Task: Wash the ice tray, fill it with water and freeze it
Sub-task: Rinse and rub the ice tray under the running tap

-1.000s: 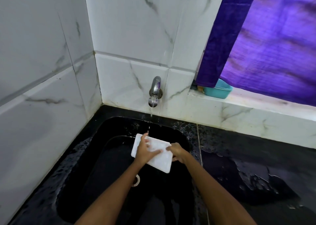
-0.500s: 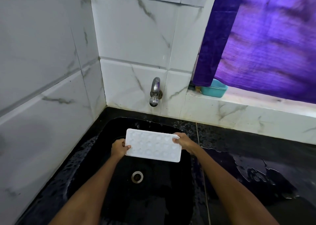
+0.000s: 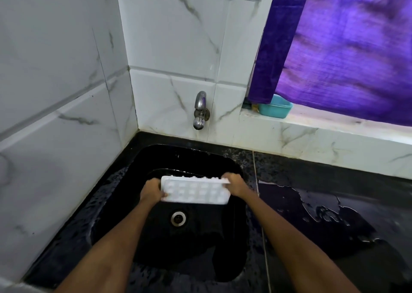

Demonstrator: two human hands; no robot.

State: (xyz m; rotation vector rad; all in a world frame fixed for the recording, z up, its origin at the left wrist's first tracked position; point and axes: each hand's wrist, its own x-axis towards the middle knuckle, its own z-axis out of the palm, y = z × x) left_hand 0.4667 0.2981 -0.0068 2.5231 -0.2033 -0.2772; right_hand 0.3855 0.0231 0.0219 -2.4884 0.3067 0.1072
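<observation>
Left hand: the left hand (image 3: 151, 193) is gripping the left short end of the ice tray (image 3: 196, 191), fingers curled round its edge, forearm reaching in from the lower left across the sink (image 3: 124, 221).
Ice tray: it is hanging in both hands over the sink basin, just behind the drain (image 3: 178, 218), and is tipping with its far long edge higher and the bumpy face toward the camera.
Tap: the tap (image 3: 200, 110) is sitting on the tiled wall behind the sink; no stream is showing, so the tray is not catching water.
Right hand: the right hand (image 3: 234, 184) is gripping the right short end of the tray, fingers wrapping its upper corner, forearm coming in over the wet counter (image 3: 334, 192) to the right of the sink.
Risk, slipping: the tray and both hands are probably wet, and the 2 grips are only at the ends, so a loose hold could be dropping it into the sink.
Risk, spilling: once filled, a tilt like this one would be pouring water out of the cells onto the counter, already carrying a puddle (image 3: 312, 205) right of the sink.
</observation>
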